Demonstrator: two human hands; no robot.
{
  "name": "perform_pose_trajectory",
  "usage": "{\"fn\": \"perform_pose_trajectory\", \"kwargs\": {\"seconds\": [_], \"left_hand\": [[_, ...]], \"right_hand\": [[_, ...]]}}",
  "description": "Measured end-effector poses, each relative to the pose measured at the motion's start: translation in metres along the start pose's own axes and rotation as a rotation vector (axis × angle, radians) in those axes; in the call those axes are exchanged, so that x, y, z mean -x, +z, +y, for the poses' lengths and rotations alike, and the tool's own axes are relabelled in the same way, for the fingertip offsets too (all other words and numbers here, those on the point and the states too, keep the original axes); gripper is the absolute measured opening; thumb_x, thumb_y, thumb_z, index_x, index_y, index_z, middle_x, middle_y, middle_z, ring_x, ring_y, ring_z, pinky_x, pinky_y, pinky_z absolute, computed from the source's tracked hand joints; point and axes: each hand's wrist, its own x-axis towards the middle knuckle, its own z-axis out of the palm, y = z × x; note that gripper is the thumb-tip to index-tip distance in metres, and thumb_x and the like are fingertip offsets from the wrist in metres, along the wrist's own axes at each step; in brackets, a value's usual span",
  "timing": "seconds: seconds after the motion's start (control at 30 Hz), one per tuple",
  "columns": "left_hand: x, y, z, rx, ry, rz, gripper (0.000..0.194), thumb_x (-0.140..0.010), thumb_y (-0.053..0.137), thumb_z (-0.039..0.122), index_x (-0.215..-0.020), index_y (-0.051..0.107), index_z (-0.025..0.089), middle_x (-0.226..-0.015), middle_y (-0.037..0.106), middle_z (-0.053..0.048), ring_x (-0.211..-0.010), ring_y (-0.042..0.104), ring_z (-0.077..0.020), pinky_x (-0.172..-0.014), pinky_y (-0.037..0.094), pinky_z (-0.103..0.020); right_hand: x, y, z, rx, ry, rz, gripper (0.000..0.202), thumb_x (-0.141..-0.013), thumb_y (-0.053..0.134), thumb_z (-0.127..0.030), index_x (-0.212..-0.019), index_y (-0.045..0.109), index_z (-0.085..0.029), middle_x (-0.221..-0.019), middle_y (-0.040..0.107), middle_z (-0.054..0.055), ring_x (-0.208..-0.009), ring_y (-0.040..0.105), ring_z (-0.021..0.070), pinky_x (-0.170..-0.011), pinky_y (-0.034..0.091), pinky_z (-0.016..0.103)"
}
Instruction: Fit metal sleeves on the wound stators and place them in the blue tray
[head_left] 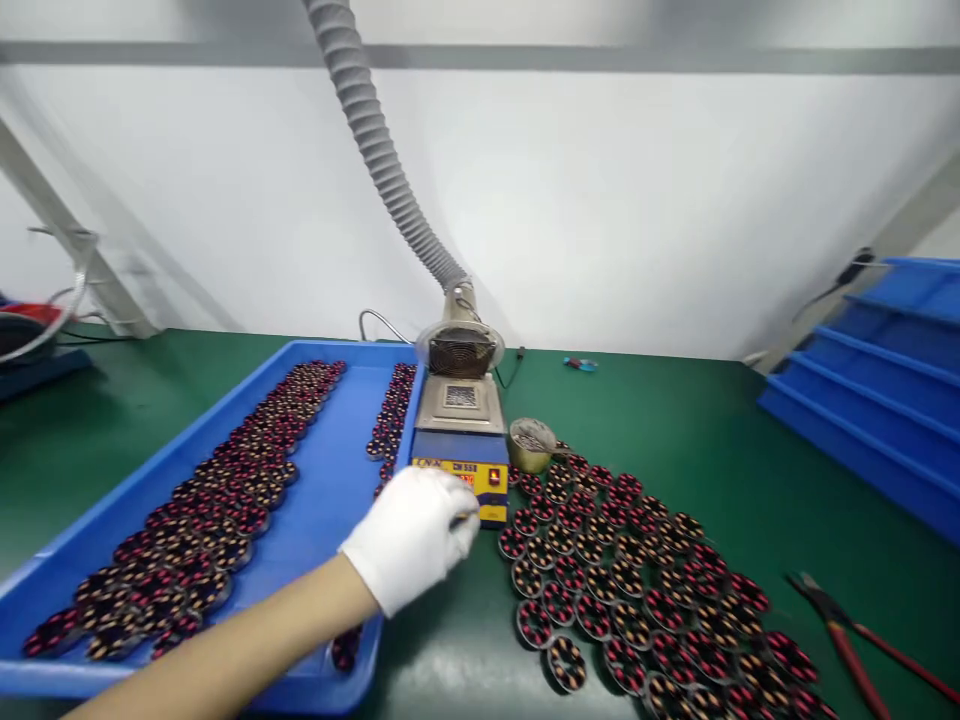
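My left hand (416,530), in a white glove, reaches in from the lower left, in front of a small blue and yellow solder pot (460,448). Its fingers are curled towards the thumb, and whatever they may hold is hidden. To the right of the hand lies a spread of small round motor stators (600,580) with red and copper-coloured windings. More stators (225,490) stand in overlapping rows in a blue tray (330,450), partly covered by my forearm. My right hand is out of view.
A round tin (531,445) with a tool across it stands beside the pot. Above hangs a grey extraction hose (382,150). Red-handled pliers (844,640) lie at right, below stacked blue trays (877,380). A small blue and red item (580,364) lies at the back.
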Motion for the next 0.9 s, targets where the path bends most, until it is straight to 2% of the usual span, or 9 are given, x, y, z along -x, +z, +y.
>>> {"fn": "perform_pose_trajectory", "kwargs": {"seconds": [0.03,0.07,0.17,0.33,0.47,0.63,0.7,0.8,0.9], "left_hand": [[0.004,-0.007,-0.02,-0.018,-0.053,0.042,0.022,-0.091,0.044,0.025,-0.095,0.063,0.017,-0.103,0.062,-0.005,-0.098,0.056,-0.0183,-0.091,0.041,-0.036],[0.007,-0.012,-0.042,-0.038,-0.108,0.072,0.021,-0.091,0.044,0.025,-0.097,0.063,0.016,-0.105,0.061,-0.006,-0.1,0.055,-0.0192,-0.092,0.04,-0.038],[0.007,-0.011,-0.108,-0.07,-0.291,0.07,0.022,-0.09,0.049,0.025,-0.106,0.059,0.014,-0.114,0.058,-0.01,-0.104,0.055,-0.0216,-0.094,0.041,-0.043],[-0.018,0.016,-0.173,-0.051,-0.377,-0.098,0.04,-0.086,0.058,0.03,-0.122,0.049,0.015,-0.133,0.043,-0.013,-0.116,0.047,-0.0256,-0.097,0.04,-0.046],[-0.043,0.015,-0.182,-0.103,-0.317,-0.227,0.031,-0.083,0.062,0.029,-0.111,0.057,0.016,-0.134,0.042,-0.01,-0.121,0.041,-0.0266,-0.099,0.037,-0.048],[-0.074,0.004,-0.182,-0.186,-0.368,-0.433,0.024,-0.079,0.067,0.029,-0.096,0.06,0.014,-0.098,0.061,-0.007,-0.093,0.058,-0.021,-0.082,0.049,-0.041],[-0.082,0.004,-0.182,-0.196,-0.401,-0.475,0.023,-0.079,0.067,0.029,-0.094,0.06,0.013,-0.09,0.061,-0.005,-0.085,0.06,-0.0191,-0.076,0.05,-0.037],[-0.081,0.006,-0.179,-0.18,-0.424,-0.464,0.022,-0.078,0.068,0.03,-0.089,0.06,0.012,-0.085,0.061,-0.004,-0.08,0.06,-0.0179,-0.072,0.051,-0.034],[-0.057,0.01,-0.174,-0.115,-0.396,-0.403,0.022,-0.076,0.069,0.032,-0.08,0.06,0.013,-0.076,0.06,-0.002,-0.073,0.06,-0.0162,-0.07,0.05,-0.033]], "right_hand": [[-0.026,0.017,0.002,-0.025,0.0,0.007,0.054,-0.095,0.02,-0.043,-0.096,0.068,-0.018,-0.1,0.064,0.003,-0.093,0.06,0.0179,-0.07,0.047,0.026],[-0.051,0.034,0.004,-0.052,0.0,0.013,0.057,-0.095,0.017,-0.042,-0.095,0.069,-0.019,-0.103,0.064,0.002,-0.097,0.059,0.0199,-0.068,0.046,0.026],[-0.114,0.076,0.01,-0.104,0.011,0.029,0.034,-0.087,0.042,-0.039,-0.105,0.067,-0.024,-0.109,0.064,0.005,-0.092,0.06,0.0185,-0.065,0.048,0.029],[-0.151,0.105,0.026,-0.133,0.011,0.03,0.034,-0.077,0.04,-0.037,-0.076,0.074,-0.038,-0.078,0.068,-0.004,-0.08,0.066,0.0221,-0.052,0.042,0.028],[-0.15,0.114,0.039,-0.124,0.007,0.022,0.043,-0.08,0.031,-0.045,-0.075,0.073,-0.042,-0.069,0.065,-0.005,-0.083,0.066,0.0256,-0.048,0.04,0.029],[-0.139,0.122,0.041,-0.091,0.019,-0.001,0.034,-0.076,0.053,-0.053,-0.106,0.065,-0.04,-0.104,0.067,-0.003,-0.094,0.062,0.0254,-0.053,0.046,0.03],[-0.136,0.121,0.037,-0.076,0.019,-0.013,0.033,-0.084,0.045,-0.052,-0.105,0.065,-0.038,-0.107,0.066,-0.003,-0.099,0.059,0.0251,-0.057,0.047,0.029],[-0.137,0.114,0.029,-0.055,0.006,-0.019,0.034,-0.088,0.041,-0.048,-0.104,0.067,-0.034,-0.111,0.064,-0.003,-0.1,0.059,0.0243,-0.059,0.048,0.027],[-0.13,0.1,0.02,-0.039,-0.007,-0.006,0.029,-0.082,0.053,-0.045,-0.108,0.064,-0.038,-0.111,0.064,-0.004,-0.096,0.06,0.0241,-0.054,0.047,0.026]]}}
